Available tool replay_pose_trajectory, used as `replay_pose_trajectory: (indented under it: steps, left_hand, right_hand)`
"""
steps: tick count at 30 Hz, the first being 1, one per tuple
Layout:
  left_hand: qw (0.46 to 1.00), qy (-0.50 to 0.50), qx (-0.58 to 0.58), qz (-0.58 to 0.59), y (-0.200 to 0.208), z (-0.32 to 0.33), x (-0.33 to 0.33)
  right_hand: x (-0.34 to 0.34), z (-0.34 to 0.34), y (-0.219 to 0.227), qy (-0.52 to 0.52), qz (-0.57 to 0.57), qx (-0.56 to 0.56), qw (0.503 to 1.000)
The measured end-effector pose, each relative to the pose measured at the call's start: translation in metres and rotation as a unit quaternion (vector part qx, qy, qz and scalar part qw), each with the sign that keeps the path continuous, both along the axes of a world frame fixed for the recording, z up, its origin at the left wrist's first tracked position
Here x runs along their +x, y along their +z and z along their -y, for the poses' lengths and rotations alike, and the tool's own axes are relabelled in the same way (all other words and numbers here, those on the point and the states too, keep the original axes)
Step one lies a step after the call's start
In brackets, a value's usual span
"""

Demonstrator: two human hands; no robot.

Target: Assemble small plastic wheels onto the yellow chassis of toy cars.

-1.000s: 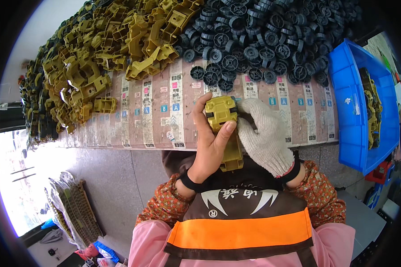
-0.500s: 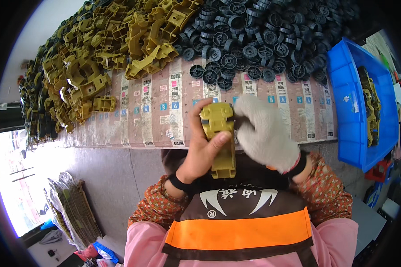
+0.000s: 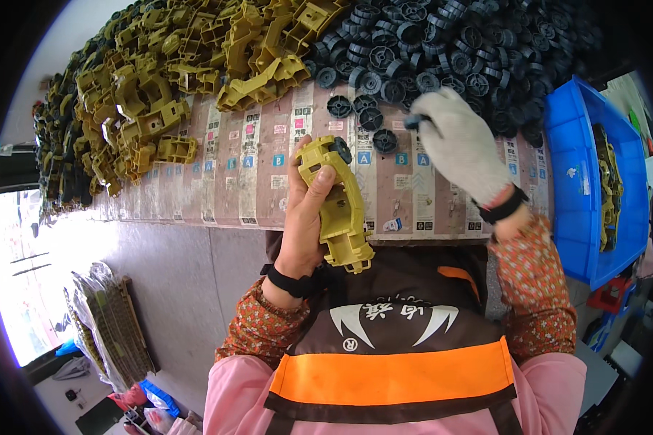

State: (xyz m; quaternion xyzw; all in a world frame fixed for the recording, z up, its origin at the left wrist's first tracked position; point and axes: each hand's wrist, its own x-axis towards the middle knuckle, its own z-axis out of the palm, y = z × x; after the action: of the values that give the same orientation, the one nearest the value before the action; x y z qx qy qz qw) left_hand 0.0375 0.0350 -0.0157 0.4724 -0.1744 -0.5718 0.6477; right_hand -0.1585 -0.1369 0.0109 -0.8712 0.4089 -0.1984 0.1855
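Yellow plastic chassis [image 3: 347,217] gripped in my bare left hand [image 3: 303,217] over the near edge of the table [image 3: 257,196], dark wheel [image 3: 342,150] at its far end; gloved right hand [image 3: 458,141] pinches a small dark piece [image 3: 412,122] by the wheel pile [image 3: 479,54]

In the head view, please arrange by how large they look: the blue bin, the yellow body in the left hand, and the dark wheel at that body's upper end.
1. Blue bin
2. Yellow body, in the left hand
3. Dark wheel, clearly smallest
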Motion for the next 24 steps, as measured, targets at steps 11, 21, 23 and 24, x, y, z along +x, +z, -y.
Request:
replay_pose_trajectory:
  steps: [11, 21, 23, 24]
  left_hand:
    - [1.000, -0.014, -0.006, -0.004, -0.003, 0.013, -0.014]
    - [0.999, 0.010, -0.032, -0.037, -0.003, 0.018, -0.023]
    - [0.999, 0.017, -0.035, -0.025, 0.000, 0.019, -0.027]
    - [0.998, 0.029, -0.047, -0.017, 0.002, 0.021, -0.030]
  right_hand:
    - [-0.037, -0.041, 0.005, 0.023, -0.101, 0.054, 0.993]
    - [-0.034, -0.074, 0.022, 0.084, 0.163, 0.363, 0.913]
    - [-0.032, -0.088, 0.021, 0.110, 0.197, 0.381, 0.896]
    - [-0.031, -0.093, 0.023, 0.080, 0.240, 0.459, 0.852]
